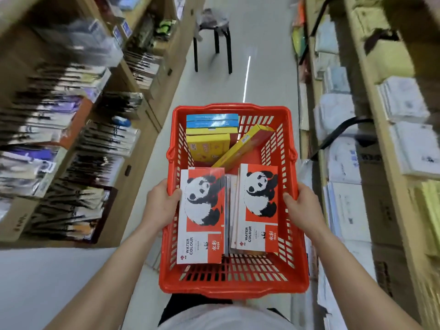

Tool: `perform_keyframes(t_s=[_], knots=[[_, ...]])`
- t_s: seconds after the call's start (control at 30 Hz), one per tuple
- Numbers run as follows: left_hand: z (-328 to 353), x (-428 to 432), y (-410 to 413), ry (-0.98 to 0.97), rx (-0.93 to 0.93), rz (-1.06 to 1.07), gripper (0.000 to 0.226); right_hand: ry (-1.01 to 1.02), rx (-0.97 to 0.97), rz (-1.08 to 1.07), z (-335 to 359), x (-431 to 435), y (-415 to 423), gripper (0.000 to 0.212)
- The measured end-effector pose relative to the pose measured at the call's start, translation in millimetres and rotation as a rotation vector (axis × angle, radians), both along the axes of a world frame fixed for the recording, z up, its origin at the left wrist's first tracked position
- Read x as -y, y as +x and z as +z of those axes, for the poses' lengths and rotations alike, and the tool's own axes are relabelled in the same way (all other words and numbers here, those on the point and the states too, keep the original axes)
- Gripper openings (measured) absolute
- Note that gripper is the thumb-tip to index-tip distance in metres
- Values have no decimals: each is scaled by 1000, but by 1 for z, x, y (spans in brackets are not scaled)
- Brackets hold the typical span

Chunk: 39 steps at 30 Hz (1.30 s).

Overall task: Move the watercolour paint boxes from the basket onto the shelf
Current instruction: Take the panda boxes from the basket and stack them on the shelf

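You held the red basket (232, 285) out in front of you, in a narrow aisle. Your left hand (160, 204) was clamped on its left rim and your right hand (300, 204) on its right rim, thumbs hooked inside. Shelving on the left (71, 129) and shelving on the right (381, 144) ran close along both sides; the basket's edges sat near them with a strip of bare floor (259, 44) open ahead. A black stool (213, 41) stood further down the aisle, well apart from the basket.

The watercolour paint boxes were in the near half of the basket: left panda box (202, 215) against the left wall, right panda box (258, 208) towards the right wall, and a stack of thinner items (232, 210) between them, probably more boxes on edge, but too blurred to tell. Both lids read "WATER COLOUR" beside an orange patch with Chinese characters and a small number.

In the far half lay yellow boxes (208, 146), one tilted yellow box (245, 145) leaning towards the right wall, and blue boxes (212, 120) at the far end; their print was unreadable.
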<state>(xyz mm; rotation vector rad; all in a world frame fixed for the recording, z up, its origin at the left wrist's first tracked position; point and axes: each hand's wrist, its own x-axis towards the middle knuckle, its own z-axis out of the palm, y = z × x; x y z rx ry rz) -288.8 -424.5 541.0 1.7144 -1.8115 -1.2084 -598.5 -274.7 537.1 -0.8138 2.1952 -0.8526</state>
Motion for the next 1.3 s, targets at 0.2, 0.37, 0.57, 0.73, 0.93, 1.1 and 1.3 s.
perform_keyframes(t_s=[0.2,0.37,0.57,0.73,0.93,1.1,1.3], knots=[[-16,140,-70,32,-69,38,9,26,-66,41,6,150,-69,19],[-4,268,-128,55,-78,43,6,45,-82,31,25,276,-123,20],[-1,421,-202,82,-47,33,9,22,-25,18,27,426,-196,13],[-13,556,-272,77,6,54,11,12,12,44,11,569,-267,15],[-4,713,-355,84,2,110,11,39,31,100,13,748,-359,17],[-6,845,-406,80,-6,149,9,37,-24,123,13,895,-419,19],[-32,1025,-456,88,23,166,11,40,-76,118,-5,1070,-464,18]])
